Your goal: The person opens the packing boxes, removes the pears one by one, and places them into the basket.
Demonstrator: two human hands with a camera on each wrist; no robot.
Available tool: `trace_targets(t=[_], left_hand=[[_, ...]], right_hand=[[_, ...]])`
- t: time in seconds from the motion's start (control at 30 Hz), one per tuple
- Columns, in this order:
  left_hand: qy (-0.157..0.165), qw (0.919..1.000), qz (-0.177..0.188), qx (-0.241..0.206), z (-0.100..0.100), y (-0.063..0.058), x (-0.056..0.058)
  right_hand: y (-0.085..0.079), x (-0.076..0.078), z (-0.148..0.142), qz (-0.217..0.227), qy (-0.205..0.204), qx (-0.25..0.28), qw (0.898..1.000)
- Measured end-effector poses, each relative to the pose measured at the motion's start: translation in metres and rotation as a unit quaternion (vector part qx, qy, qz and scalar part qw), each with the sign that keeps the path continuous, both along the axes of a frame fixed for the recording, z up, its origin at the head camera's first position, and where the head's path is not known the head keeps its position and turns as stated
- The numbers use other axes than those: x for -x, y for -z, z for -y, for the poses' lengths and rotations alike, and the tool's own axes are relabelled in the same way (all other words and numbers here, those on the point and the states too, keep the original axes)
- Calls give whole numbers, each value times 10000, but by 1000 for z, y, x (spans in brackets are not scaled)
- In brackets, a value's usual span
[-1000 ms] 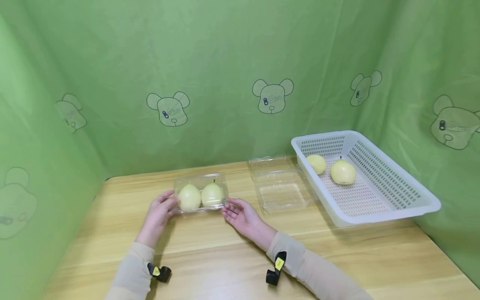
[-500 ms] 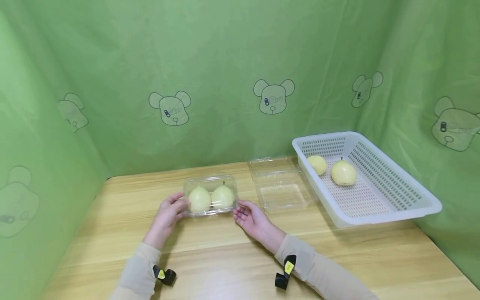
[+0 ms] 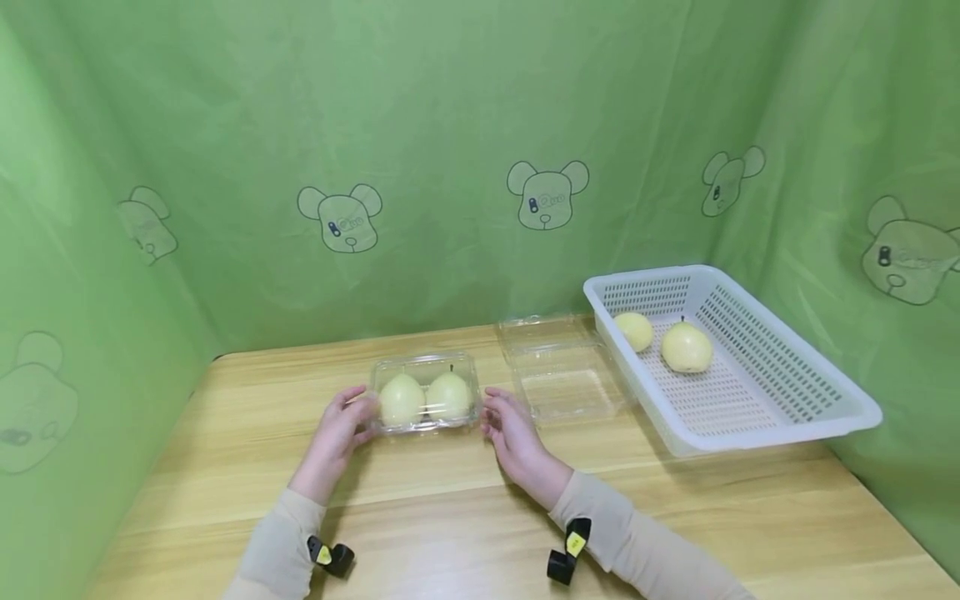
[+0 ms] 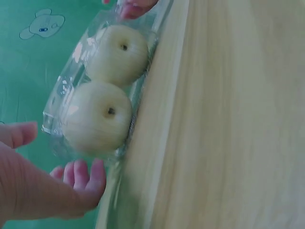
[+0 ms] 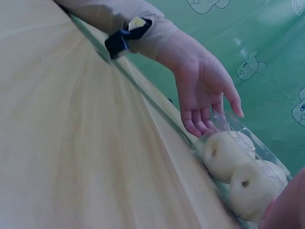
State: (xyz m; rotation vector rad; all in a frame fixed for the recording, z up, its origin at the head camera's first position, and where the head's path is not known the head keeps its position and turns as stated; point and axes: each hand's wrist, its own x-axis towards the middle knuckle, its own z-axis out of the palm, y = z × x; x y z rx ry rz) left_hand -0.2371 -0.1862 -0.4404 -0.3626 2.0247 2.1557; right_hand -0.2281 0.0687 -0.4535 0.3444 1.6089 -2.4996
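Observation:
A clear plastic clamshell box (image 3: 427, 360), its lid down, sits on the wooden table. Inside, side by side, are a left pear (image 3: 402, 402) and a right pear (image 3: 449, 398), both pale yellow. At the box's left end is my left hand (image 3: 335, 433); in the left wrist view the thumb of this left hand (image 4: 52, 191) stands apart from its loosely bent fingers, the fingertips close to the box wall. My right hand (image 3: 519, 437) is at the opposite end, fingers extended beside the wall. Only part of the right hand (image 5: 288, 205) enters the right wrist view.
Behind my right hand lies an unfolded clear clamshell box (image 3: 566, 392). A white perforated basket (image 3: 780, 437) stands at the right, holding a pear (image 3: 686, 347) and another pear (image 3: 634, 331) by its left wall. A green curtain (image 3: 450, 275) encloses the table's back and sides.
The box with two pears has slid a little to the right, both hands moving along with it, and then settled. My right fingers have since loosened and shifted slightly off its right end.

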Motion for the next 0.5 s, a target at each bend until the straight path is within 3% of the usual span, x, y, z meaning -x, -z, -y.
trace_targets(t=[0.17, 0.33, 0.5], left_hand=[[-514, 9979, -222, 311, 0, -10, -9], [-1048, 9889, -774, 715, -11, -26, -21], [-1049, 9849, -1262, 552, -32, -32, -31]], right_hand=[[-6, 6, 2, -302, -11, -481, 9984], [-11, 16, 4, -678, 0, -954, 9931], [-15, 27, 6, -1072, 23, -1535, 9823]])
